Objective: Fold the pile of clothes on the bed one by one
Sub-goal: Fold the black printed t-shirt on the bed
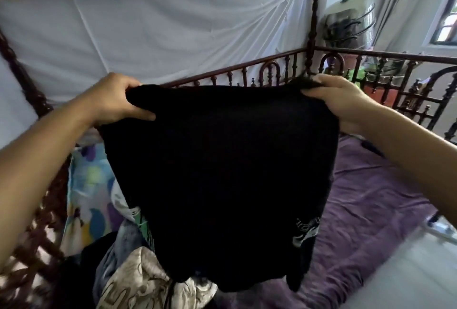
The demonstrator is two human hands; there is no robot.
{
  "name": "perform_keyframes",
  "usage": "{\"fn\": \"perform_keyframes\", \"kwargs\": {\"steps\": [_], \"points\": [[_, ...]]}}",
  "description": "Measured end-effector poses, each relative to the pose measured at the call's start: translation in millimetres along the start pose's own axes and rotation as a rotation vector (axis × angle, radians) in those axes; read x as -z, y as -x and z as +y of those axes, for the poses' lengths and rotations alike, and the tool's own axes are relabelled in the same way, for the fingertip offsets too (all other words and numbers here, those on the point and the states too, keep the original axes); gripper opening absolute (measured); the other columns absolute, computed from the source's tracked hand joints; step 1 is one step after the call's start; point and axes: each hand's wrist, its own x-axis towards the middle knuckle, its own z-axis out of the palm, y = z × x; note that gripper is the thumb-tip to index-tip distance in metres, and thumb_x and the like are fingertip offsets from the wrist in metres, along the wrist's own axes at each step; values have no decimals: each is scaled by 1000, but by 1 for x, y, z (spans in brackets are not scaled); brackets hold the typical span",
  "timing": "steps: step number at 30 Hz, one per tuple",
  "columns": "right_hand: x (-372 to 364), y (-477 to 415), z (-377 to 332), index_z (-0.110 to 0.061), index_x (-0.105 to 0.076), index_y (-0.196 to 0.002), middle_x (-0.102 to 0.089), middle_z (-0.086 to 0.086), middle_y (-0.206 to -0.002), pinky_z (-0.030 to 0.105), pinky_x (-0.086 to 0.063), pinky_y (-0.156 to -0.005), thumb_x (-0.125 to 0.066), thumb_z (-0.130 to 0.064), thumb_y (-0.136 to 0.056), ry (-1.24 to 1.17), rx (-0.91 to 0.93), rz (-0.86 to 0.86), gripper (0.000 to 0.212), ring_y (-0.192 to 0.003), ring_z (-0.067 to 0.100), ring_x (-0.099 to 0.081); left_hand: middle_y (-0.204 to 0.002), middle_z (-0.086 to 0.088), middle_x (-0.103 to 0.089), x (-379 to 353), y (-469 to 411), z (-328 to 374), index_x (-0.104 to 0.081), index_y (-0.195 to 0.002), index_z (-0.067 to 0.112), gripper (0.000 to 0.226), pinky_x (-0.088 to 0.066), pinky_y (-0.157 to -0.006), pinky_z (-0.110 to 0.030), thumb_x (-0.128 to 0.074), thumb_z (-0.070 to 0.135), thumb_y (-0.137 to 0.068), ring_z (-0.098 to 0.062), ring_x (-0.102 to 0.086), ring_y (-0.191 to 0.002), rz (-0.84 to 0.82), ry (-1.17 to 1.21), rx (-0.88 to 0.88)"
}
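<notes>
Garment: a black knit garment (220, 172) hangs spread in the air in front of the person, above the bed, its top edge stretched between the two hands.
Left hand: the left hand (116, 101) grips the garment's upper left corner, fingers curled over the top edge and the thumb pressed on the near face of the cloth.
Right hand: the right hand (338, 101) pinches the upper right corner, bunched fabric caught between thumb and fingers.
Garment relative to the grip: nearly all of the cloth lies below the two hands; it drops from the held edge and narrows toward a loose lower hem, which hangs just above the pile.
Marking: a pale printed design (305, 230) shows near the garment's lower right edge; its wording is too blurred to read.
Pile: a heap of mixed clothes (138, 276) sits at the near left of the bed, with a cream patterned fabric on top and dark pieces beside it.
Bed: a purple bed sheet (366, 214) covers the mattress to the right, within a dark carved wooden bed frame (272, 66).
Left side: a bright floral cloth (91, 185) lies beside the pile.
</notes>
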Motion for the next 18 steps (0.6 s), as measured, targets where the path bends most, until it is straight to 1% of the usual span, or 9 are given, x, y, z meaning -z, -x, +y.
{"fn": "perform_keyframes", "kwargs": {"steps": [3, 6, 8, 10, 12, 14, 15, 17, 18], "points": [[-11, 2, -25, -11, -68, -89, -70, 5, -75, 26, -56, -67, -62, -5, -89, 85, 97, -93, 8, -68, 16, -66, -75, -24, -67, 10, -12, -8, -72, -80, 4, 41, -45, -65, -40, -86, 36, -60, -34, -66, -81, 124, -273, 61], [-21, 16, -25, 0, -71, -92, -70, 15, -84, 34, -56, -77, -64, -9, -89, 259, 21, -269, 12, -73, 24, -66, -80, -37, -61, -13, -12, -26, -67, -79, -7, 32, -47, -71, -44, -70, 25, -77, -48, -62, -86, 248, -291, 174], [-15, 23, -22, -3, -72, -87, -72, 9, -78, 25, -59, -66, -62, -9, -89, 183, 8, -298, 11, -66, 17, -69, -73, -28, -59, -30, -9, -37, -64, -73, -7, 19, -46, -61, -30, -68, 9, -83, -28, -65, -76, 326, -84, 239], [-2, 25, -18, -2, -71, -88, -73, 6, -72, 19, -55, -54, -63, -13, -87, 29, -9, -281, 14, -61, 12, -70, -66, -12, -53, -45, -13, -39, -62, -73, 4, 12, -32, -40, -14, -66, 4, -84, 3, -47, -45, 387, 174, 295], [9, 22, -3, -1, -72, -90, -74, 11, -81, 22, -57, -60, -66, -21, -82, -2, -40, -222, 22, -68, 16, -71, -52, -3, -47, -61, -23, -34, -61, -72, 10, 16, -28, -36, -13, -62, 4, -86, 3, -39, -34, 417, 340, 293], [16, 19, 27, 6, -70, -95, -70, 16, -87, 31, -54, -71, -66, -20, -87, 153, -84, -150, 28, -75, 23, -65, -55, -4, -47, -82, -35, -27, -61, -71, 11, 20, -33, -46, -26, -58, 10, -91, -9, -47, -50, 383, 371, 257], [20, 18, 47, 12, -66, -96, -64, 17, -84, 35, -47, -72, -63, -18, -91, 236, -106, -112, 30, -76, 24, -58, -63, -9, -52, -94, -41, -23, -64, -77, 9, 18, -33, -53, -30, -57, 13, -93, -17, -50, -62, 353, 344, 234], [31, 19, 84, 17, -59, -87, -51, 12, -75, 34, -34, -66, -60, -15, -94, 341, -133, -31, 33, -69, 21, -46, -79, -15, -59, -121, -56, -13, -68, -92, 5, 18, -31, -62, -33, -55, 18, -95, -20, -52, -76, 320, 302, 217], [38, 20, 100, 13, -57, -78, -46, 9, -69, 31, -31, -60, -60, -14, -95, 358, -133, 12, 32, -63, 18, -41, -83, -15, -60, -136, -64, -7, -68, -95, 4, 19, -31, -64, -32, -54, 17, -95, -21, -53, -78, 311, 315, 224]]}}
